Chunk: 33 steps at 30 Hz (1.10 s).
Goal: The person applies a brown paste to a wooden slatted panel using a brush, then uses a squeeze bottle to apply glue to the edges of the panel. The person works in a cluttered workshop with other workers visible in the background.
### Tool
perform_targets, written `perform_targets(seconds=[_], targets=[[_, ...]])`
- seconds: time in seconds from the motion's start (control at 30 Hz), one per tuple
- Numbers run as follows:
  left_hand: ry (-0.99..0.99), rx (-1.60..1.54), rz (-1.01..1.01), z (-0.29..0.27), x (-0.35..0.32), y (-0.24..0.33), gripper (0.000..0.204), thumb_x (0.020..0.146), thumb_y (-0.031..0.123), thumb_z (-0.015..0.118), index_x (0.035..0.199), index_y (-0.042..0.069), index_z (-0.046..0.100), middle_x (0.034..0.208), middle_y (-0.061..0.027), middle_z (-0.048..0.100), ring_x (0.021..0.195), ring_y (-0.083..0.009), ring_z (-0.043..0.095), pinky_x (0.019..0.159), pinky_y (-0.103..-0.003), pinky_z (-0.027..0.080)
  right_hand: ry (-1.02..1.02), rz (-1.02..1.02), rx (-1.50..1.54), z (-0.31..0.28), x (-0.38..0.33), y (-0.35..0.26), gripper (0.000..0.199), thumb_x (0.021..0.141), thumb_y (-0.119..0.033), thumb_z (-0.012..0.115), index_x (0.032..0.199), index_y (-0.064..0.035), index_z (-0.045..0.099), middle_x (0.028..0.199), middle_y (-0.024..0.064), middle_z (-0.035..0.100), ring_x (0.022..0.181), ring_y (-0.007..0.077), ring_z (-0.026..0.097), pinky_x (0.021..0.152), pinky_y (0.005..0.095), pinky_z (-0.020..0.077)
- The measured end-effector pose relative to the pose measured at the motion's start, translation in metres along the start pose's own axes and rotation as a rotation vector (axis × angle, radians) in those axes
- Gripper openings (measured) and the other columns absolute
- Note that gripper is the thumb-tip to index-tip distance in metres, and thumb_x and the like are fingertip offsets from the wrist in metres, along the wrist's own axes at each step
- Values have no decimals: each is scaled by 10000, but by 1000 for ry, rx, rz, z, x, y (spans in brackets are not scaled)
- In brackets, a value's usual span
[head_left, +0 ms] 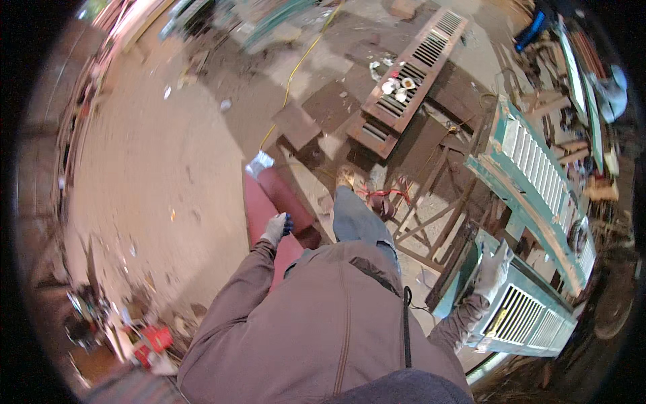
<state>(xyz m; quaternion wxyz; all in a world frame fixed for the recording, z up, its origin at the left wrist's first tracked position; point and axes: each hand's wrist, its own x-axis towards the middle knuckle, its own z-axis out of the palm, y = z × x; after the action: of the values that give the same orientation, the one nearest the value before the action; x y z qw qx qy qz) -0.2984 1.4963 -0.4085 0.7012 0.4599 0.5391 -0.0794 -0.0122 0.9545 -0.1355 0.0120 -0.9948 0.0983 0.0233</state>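
Observation:
My left hand [274, 229], in a pale glove with dark blue at the fingers, is curled closed over a long dull-red strip [262, 205] by my left leg. What the fingers hold, if anything, is hidden. On my right, my gloved right hand [493, 271] is stretched out over the upper edge of a green louvered shutter [521, 316], thumb and fingers apart. Whether it touches the shutter I cannot tell. A second green louvered shutter [538, 175] leans at a slant just beyond that hand.
A brown louvered shutter [417, 74] lies ahead with small white pieces on it. A yellow cord [294, 74] crosses the floor beside a brown block [297, 126]. Red straps [390, 195] lie near my foot. Wood scraps [575, 145] clutter the right; a red object [153, 343] is at lower left.

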Motion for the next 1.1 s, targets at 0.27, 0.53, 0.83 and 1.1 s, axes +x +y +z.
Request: perform_targets(seconds=[0.27,0.53,0.83,1.1], targets=[[-248,-2,-107,28,108,180,299,969,393,549,1071,128,643,870,-43,670,717,-202,636,610,-357,533,-158,-3,112,-9,71,-141,644,849,-479,709,1346,-88,585,1306,189,624,1183,359,613,986,440,501],[-444,320,-282,30,204,330,351,945,450,578,1145,163,605,1038,-58,687,813,-239,660,658,-368,524,-46,162,280,25,50,-210,547,824,-419,726,1251,-104,592,1134,175,643,968,386,663,811,478,544],[-399,577,-121,109,248,462,396,953,443,578,1182,125,629,997,-87,696,821,-227,658,697,-368,532,-371,535,241,82,-40,-255,579,823,-468,734,1252,-109,583,1151,209,630,1003,384,661,808,478,540],[-364,968,-251,166,306,573,342,939,441,571,1084,147,666,894,-44,702,718,-200,637,643,-356,521,-234,764,314,61,22,-259,568,830,-490,725,1219,-101,580,1203,219,614,1056,376,647,836,476,537]])
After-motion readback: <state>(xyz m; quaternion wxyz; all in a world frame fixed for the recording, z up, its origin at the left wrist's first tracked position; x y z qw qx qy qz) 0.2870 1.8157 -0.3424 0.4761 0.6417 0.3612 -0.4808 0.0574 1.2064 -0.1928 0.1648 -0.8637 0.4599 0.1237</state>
